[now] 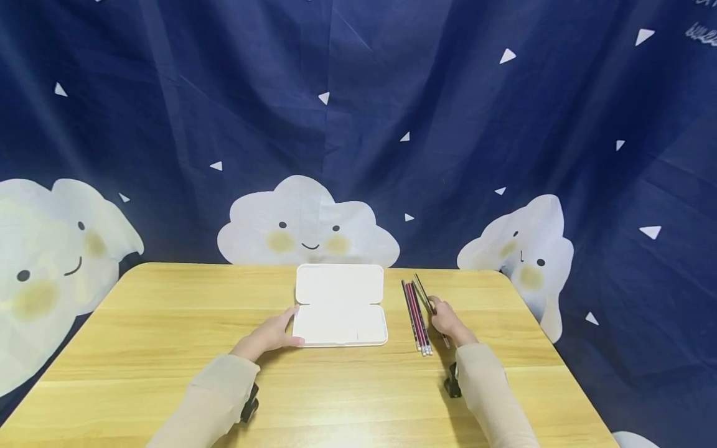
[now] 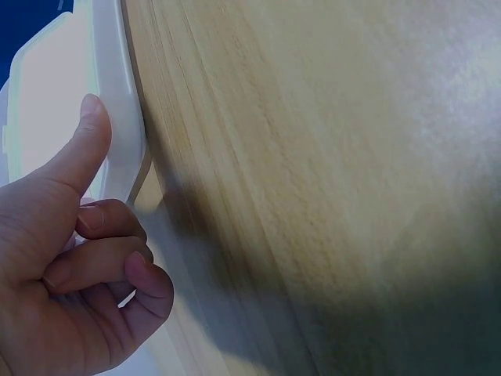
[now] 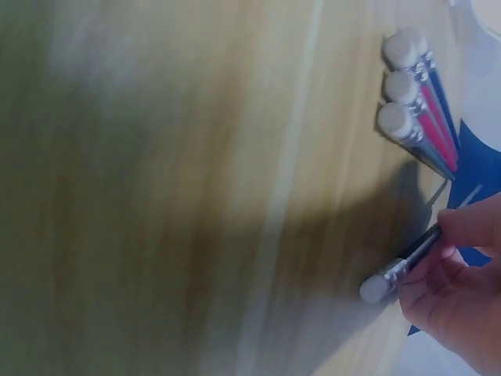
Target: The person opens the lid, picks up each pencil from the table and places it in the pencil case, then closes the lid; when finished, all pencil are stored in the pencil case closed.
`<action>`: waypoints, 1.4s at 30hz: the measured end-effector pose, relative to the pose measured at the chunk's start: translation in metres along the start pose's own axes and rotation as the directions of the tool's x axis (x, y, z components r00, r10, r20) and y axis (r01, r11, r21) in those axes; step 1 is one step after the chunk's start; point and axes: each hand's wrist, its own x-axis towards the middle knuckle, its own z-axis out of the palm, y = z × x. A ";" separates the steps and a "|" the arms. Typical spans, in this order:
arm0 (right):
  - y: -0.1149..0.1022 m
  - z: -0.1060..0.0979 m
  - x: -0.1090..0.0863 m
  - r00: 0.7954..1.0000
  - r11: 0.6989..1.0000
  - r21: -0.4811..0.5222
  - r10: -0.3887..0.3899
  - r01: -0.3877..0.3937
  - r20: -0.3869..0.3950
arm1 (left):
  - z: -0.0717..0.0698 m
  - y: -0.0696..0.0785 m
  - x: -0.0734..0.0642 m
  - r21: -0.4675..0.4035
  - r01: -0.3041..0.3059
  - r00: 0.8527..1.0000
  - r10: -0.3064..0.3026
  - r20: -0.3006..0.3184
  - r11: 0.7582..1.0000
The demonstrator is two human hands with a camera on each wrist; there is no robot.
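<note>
A white hinged pencil case (image 1: pixel 327 325) lies opened flat near the table's back edge, its lid (image 1: pixel 339 284) tipped back. My left hand (image 1: pixel 270 334) holds the case's left side. In the left wrist view the thumb (image 2: pixel 95 141) lies along the case's rim, with the other fingers curled beside and below it. To the right of the case my right hand (image 1: pixel 446 318) pinches a dark pencil (image 3: pixel 419 249), whose white eraser end points towards me. Just left of that hand, several pencils (image 1: pixel 417 320), dark and red, lie side by side with their white erasers towards me.
The light wooden table (image 1: pixel 347 398) has rounded back corners. Behind it hangs a dark blue curtain (image 1: pixel 358 124) printed with white clouds and triangles. A small black device (image 1: pixel 452 381) is worn at the right wrist, another (image 1: pixel 249 404) at the left.
</note>
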 end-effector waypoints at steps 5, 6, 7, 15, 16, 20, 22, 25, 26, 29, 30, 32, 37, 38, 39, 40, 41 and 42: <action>-0.005 -0.004 0.002 0.992 0.993 0.054 -0.099 0.104 -0.083 | -0.001 0.001 0.000 -0.002 -0.006 1.000 0.006 -0.002 1.000; -0.006 -0.005 0.002 0.989 0.990 0.070 -0.113 0.120 -0.095 | -0.001 0.001 0.000 -0.002 -0.008 1.000 0.008 -0.002 1.000; -0.008 -0.006 0.002 0.987 0.988 0.088 -0.120 0.130 -0.105 | -0.001 0.001 0.000 -0.002 -0.011 1.000 0.011 -0.003 1.000; -0.020 -0.008 0.005 0.979 0.973 0.176 -0.118 0.147 -0.167 | -0.001 0.001 0.000 0.000 -0.013 1.000 0.013 -0.004 1.000; -0.021 -0.008 0.006 0.976 0.971 0.180 -0.125 0.157 -0.179 | -0.001 0.001 0.000 -0.001 -0.012 1.000 0.012 -0.003 1.000; -0.024 -0.006 0.008 0.959 0.962 0.187 -0.150 0.198 -0.241 | -0.001 0.002 0.000 0.001 -0.011 1.000 0.011 -0.002 1.000; -0.027 -0.005 0.008 0.950 0.955 0.197 -0.166 0.222 -0.266 | -0.001 0.002 -0.001 0.002 -0.012 1.000 0.012 -0.001 1.000; -0.033 -0.004 0.007 0.936 0.941 0.217 -0.190 0.260 -0.296 | -0.002 0.003 -0.001 -0.002 -0.008 1.000 0.008 0.002 1.000; -0.036 -0.004 0.007 0.933 0.937 0.224 -0.197 0.269 -0.300 | -0.002 0.003 -0.002 -0.005 -0.005 1.000 0.005 0.004 1.000; -0.042 -0.002 0.006 0.926 0.926 0.231 -0.221 0.297 -0.307 | -0.003 0.003 -0.002 -0.009 0.004 1.000 -0.004 0.009 1.000; -0.044 -0.001 0.006 0.925 0.923 0.236 -0.226 0.303 -0.304 | -0.003 0.003 -0.002 -0.008 0.007 1.000 -0.007 0.011 1.000; -0.048 0.001 0.006 0.929 0.919 0.251 -0.230 0.305 -0.289 | -0.003 0.002 -0.002 -0.005 0.010 1.000 -0.010 0.012 1.000; -0.056 0.006 0.006 0.937 0.911 0.269 -0.250 0.312 -0.243 | -0.002 0.001 -0.001 0.001 0.002 1.000 -0.002 0.008 1.000; -0.057 0.008 0.007 0.937 0.912 0.262 -0.257 0.316 -0.236 | -0.002 0.001 -0.001 0.000 0.000 1.000 0.000 0.007 1.000; -0.057 0.009 0.007 0.938 0.910 0.263 -0.265 0.320 -0.223 | -0.002 0.001 -0.001 -0.001 -0.002 1.000 0.002 0.006 1.000; -0.058 0.011 0.007 0.938 0.908 0.265 -0.272 0.324 -0.213 | -0.002 0.001 0.000 -0.001 -0.004 1.000 0.004 0.006 1.000; -0.059 0.012 0.008 0.936 0.906 0.260 -0.286 0.334 -0.206 | -0.002 0.001 0.000 -0.002 -0.005 1.000 0.005 0.005 1.000; -0.060 0.014 0.008 0.936 0.904 0.264 -0.293 0.338 -0.195 | -0.002 0.002 0.000 -0.002 -0.006 1.000 0.006 0.005 1.000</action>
